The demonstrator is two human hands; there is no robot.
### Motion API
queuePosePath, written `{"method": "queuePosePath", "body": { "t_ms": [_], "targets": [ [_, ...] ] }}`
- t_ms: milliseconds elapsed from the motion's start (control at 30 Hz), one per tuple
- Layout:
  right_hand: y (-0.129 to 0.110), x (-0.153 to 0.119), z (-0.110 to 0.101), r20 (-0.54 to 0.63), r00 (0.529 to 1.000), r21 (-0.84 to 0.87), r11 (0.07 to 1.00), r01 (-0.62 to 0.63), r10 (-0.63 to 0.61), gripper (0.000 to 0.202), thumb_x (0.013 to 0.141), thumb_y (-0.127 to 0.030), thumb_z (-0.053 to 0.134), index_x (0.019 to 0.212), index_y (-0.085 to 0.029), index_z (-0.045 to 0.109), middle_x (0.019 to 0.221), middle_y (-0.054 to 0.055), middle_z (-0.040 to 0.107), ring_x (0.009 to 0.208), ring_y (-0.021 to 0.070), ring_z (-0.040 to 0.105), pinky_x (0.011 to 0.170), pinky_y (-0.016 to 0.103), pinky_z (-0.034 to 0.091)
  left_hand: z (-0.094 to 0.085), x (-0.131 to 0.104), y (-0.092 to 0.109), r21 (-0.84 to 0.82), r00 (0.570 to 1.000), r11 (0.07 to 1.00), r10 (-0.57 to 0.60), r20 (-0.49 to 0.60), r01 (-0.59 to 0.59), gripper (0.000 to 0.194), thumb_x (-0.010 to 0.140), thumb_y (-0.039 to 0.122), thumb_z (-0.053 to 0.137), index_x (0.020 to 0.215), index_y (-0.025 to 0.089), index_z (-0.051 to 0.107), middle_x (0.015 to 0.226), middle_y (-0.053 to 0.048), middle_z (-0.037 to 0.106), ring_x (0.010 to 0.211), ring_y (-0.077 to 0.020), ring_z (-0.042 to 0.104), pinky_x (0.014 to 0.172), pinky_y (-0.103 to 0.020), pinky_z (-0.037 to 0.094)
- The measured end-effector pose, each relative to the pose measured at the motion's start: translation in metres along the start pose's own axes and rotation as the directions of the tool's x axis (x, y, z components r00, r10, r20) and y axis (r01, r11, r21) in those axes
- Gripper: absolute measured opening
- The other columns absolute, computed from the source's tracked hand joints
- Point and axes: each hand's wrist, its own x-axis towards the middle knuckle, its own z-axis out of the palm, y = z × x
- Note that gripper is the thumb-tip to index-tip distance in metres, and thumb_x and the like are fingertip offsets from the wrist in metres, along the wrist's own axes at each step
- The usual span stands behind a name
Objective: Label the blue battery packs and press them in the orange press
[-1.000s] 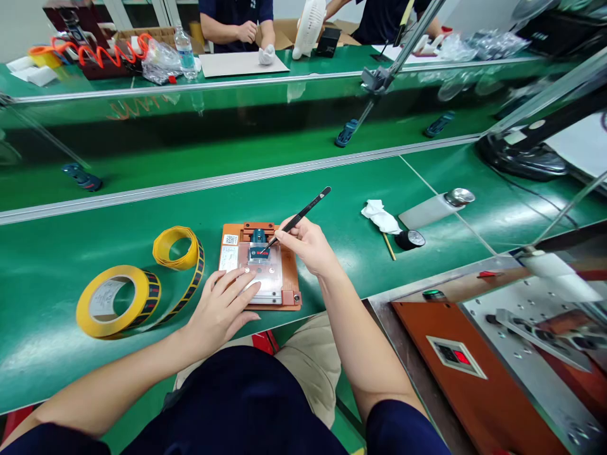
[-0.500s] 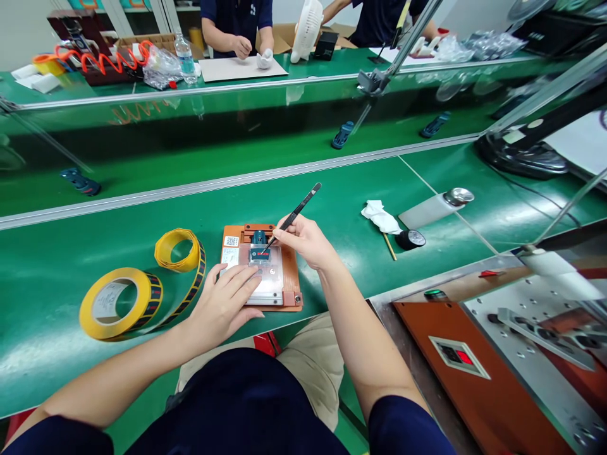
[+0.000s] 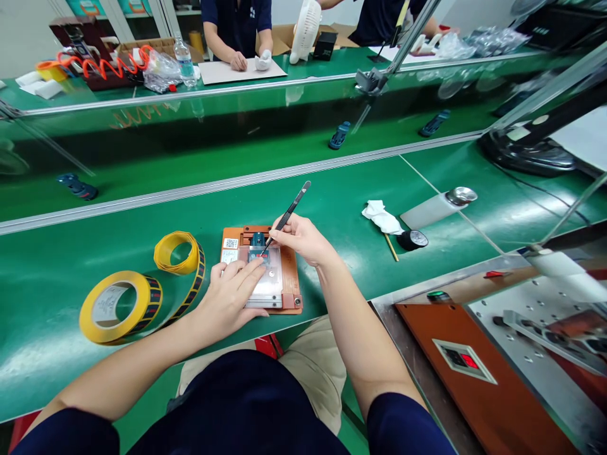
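Note:
My right hand (image 3: 301, 239) is closed on black tweezers (image 3: 290, 212), whose tip points down at a dark blue label (image 3: 258, 254) on a fixture. The fixture has an orange-brown base (image 3: 290, 278) and a clear and silver plate (image 3: 265, 291). A dark blue part (image 3: 258, 239) sits in its upper end. My left hand (image 3: 232, 291) lies over the plate's left side, fingers extended, with fingertips at the label's lower edge. Left of the fixture, a yellow-edged label roll (image 3: 114, 306) stands beside a smaller yellow coil (image 3: 176, 253), joined by a strip of dark labels.
White tissue (image 3: 382, 217), a wooden stick (image 3: 391, 248), a black round cap (image 3: 412, 239) and a white bottle (image 3: 434, 208) lie on the right. An orange-brown machine panel (image 3: 455, 379) is at lower right. Blue parts lie on the green belt (image 3: 213, 148). People work beyond.
My left fingers have moved up and right onto the label's lower edge. The tweezers have shifted slightly left. On the belt, the blue parts have moved slightly left.

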Motion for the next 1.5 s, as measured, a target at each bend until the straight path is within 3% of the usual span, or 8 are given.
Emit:
{"method": "queuePosePath", "body": {
  "t_ms": [133, 300, 467, 633, 733, 867, 1033, 1500],
  "targets": [
    [0.0, 0.002, 0.001, -0.011, 1.0, 0.0, 1.0, -0.005, 0.005, 0.045, 0.071, -0.051, 0.085, 0.089, -0.019, 0.061, 0.079, 0.004, 0.07, 0.076, 0.0195, 0.07, 0.071, 0.032, 0.059, -0.001, 0.004, 0.006, 0.051, 1.0, 0.999, -0.003, -0.01, 0.003, 0.074, 0.084, 0.046, 0.076, 0.142, 0.008, 0.049, 0.143, -0.02, 0.058, 0.114, -0.0355, 0.058, 0.091, -0.048, 0.035],
    [-0.002, -0.016, -0.011, -0.338, 0.933, 0.016, 0.99, 0.137, -0.124, 0.042, 0.076, -0.052, 0.08, 0.095, -0.021, 0.058, 0.088, 0.003, 0.069, 0.085, 0.02, 0.069, 0.081, 0.036, 0.058, 0.002, 0.011, -0.003, -0.061, 0.993, 0.994, -0.09, -0.075, 0.086, 0.085, 0.08, 0.065, 0.072, 0.145, 0.015, 0.047, 0.141, -0.018, 0.059, 0.122, -0.0407, 0.051, 0.101, -0.057, 0.034],
    [0.019, -0.059, -0.041, -0.487, 0.792, -0.621, 0.784, -0.017, -0.369, 0.027, 0.092, -0.041, 0.056, 0.11, -0.022, 0.057, 0.1, 0.007, 0.064, 0.09, 0.0244, 0.062, 0.086, 0.044, 0.051, 0.008, 0.021, -0.019, -0.302, 0.942, 0.916, -0.312, -0.123, 0.264, 0.087, 0.086, 0.048, 0.072, 0.156, 0.023, 0.026, 0.145, -0.016, 0.053, 0.128, -0.0343, 0.052, 0.104, -0.053, 0.044],
    [0.059, -0.088, -0.062, -0.338, 0.836, -0.913, 0.367, -0.18, -0.432, 0.035, 0.098, -0.034, 0.04, 0.116, -0.016, 0.064, 0.098, 0.015, 0.06, 0.095, 0.0317, 0.053, 0.085, 0.047, 0.046, 0.011, -0.014, 0.002, -0.118, 0.784, 0.985, 0.026, -0.62, -0.126, 0.06, 0.079, 0.026, 0.083, 0.132, 0.03, 0.055, 0.118, -0.007, 0.061, 0.113, -0.0261, 0.059, 0.104, -0.048, 0.05],
    [0.069, -0.095, -0.064, -0.343, 0.839, -0.929, 0.288, -0.234, -0.422, 0.04, 0.099, -0.034, 0.041, 0.125, -0.016, 0.065, 0.102, 0.017, 0.058, 0.095, 0.0325, 0.051, 0.084, 0.048, 0.046, 0.02, -0.051, 0.019, -0.033, 0.741, 0.89, 0.356, -0.57, -0.454, 0.03, 0.082, 0.011, 0.075, 0.108, 0.025, 0.069, 0.098, -0.002, 0.067, 0.1, -0.0187, 0.064, 0.106, -0.043, 0.051],
    [0.051, -0.092, -0.039, -0.256, 0.852, -0.93, 0.357, -0.088, -0.457, 0.042, 0.101, -0.038, 0.044, 0.137, -0.024, 0.062, 0.119, 0.016, 0.055, 0.113, 0.0333, 0.048, 0.099, 0.053, 0.04, 0.034, -0.078, 0.023, -0.186, 0.829, 0.821, 0.48, -0.287, -0.539, 0.023, 0.089, 0.012, 0.067, 0.113, 0.014, 0.069, 0.109, -0.01, 0.075, 0.109, -0.022, 0.068, 0.107, -0.044, 0.051],
    [0.032, -0.076, 0.006, 0.139, 0.921, -0.754, 0.564, 0.337, -0.364, 0.035, 0.104, -0.04, 0.044, 0.129, -0.038, 0.068, 0.131, 0.007, 0.051, 0.126, 0.0281, 0.043, 0.111, 0.049, 0.033, 0.037, -0.062, 0.015, -0.241, 0.869, 0.858, 0.364, -0.336, -0.453, 0.037, 0.092, 0.019, 0.066, 0.127, 0.012, 0.062, 0.115, -0.013, 0.076, 0.117, -0.0258, 0.067, 0.107, -0.046, 0.051],
    [0.039, -0.047, 0.006, 0.211, 0.941, -0.702, 0.628, 0.334, -0.265, 0.035, 0.104, -0.046, 0.043, 0.124, -0.038, 0.072, 0.132, 0.007, 0.047, 0.128, 0.0282, 0.041, 0.115, 0.051, 0.03, 0.048, -0.049, 0.014, -0.274, 0.885, 0.871, 0.302, -0.354, -0.407, 0.04, 0.088, 0.014, 0.062, 0.128, 0.011, 0.063, 0.124, -0.014, 0.072, 0.123, -0.023, 0.064, 0.113, -0.036, 0.043]
  ]
}}
